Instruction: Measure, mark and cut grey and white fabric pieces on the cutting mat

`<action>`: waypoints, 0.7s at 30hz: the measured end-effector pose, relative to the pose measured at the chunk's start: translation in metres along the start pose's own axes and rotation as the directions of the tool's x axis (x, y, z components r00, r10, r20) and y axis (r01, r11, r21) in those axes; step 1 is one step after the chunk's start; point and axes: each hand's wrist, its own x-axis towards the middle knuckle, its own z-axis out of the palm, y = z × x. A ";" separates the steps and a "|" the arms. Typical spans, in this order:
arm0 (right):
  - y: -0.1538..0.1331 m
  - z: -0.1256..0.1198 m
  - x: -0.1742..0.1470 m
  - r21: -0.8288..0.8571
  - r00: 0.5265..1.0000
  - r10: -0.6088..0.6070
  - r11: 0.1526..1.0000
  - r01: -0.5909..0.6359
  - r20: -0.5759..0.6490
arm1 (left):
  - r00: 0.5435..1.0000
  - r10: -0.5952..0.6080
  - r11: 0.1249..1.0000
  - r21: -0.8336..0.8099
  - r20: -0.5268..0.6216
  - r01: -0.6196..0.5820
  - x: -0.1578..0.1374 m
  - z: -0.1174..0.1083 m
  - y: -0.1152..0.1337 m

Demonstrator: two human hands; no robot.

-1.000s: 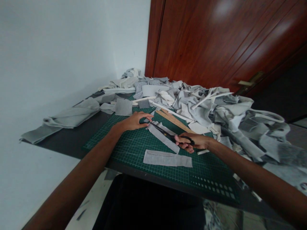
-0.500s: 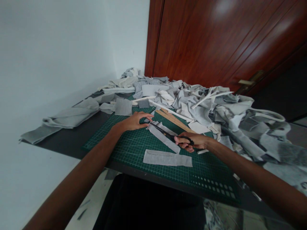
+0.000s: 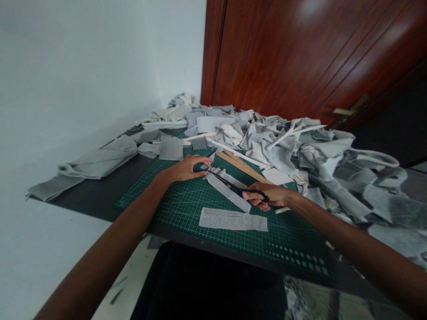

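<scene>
My right hand (image 3: pixel 262 195) is closed around the handles of black scissors (image 3: pixel 238 189). Their blades point left and away, lying along a narrow light-grey fabric strip (image 3: pixel 228 191) on the green cutting mat (image 3: pixel 180 200). At the far left end of that strip, the thumb and fingers of my left hand (image 3: pixel 191 168) curve around the scissor tips and pinch the fabric edge; the exact contact is small and partly hidden. A second grey fabric strip (image 3: pixel 233 220) lies flat on the mat, nearer to me.
Beyond the scissors lies a wooden ruler (image 3: pixel 245 168). A heap of grey and white fabric scraps (image 3: pixel 256 138) spreads across the back and right of the table. Folded grey cloth (image 3: pixel 100 158) lies at the left, by the white wall. A wooden door (image 3: pixel 300 58) stands behind.
Both hands stay almost in place, with the scissors still along the strip. The view has shifted very slightly.
</scene>
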 end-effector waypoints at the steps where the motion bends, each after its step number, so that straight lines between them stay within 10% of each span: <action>1: 0.000 0.000 0.000 0.002 1.000 -0.002 1.000 0.002 0.001 | 1.000 -0.002 1.000 0.000 -0.001 0.002 0.000 0.000 0.000; 21: 0.000 0.002 0.002 0.029 1.000 -0.024 0.999 0.023 0.004 | 1.000 0.014 0.999 0.029 -0.002 -0.014 -0.001 -0.001 0.002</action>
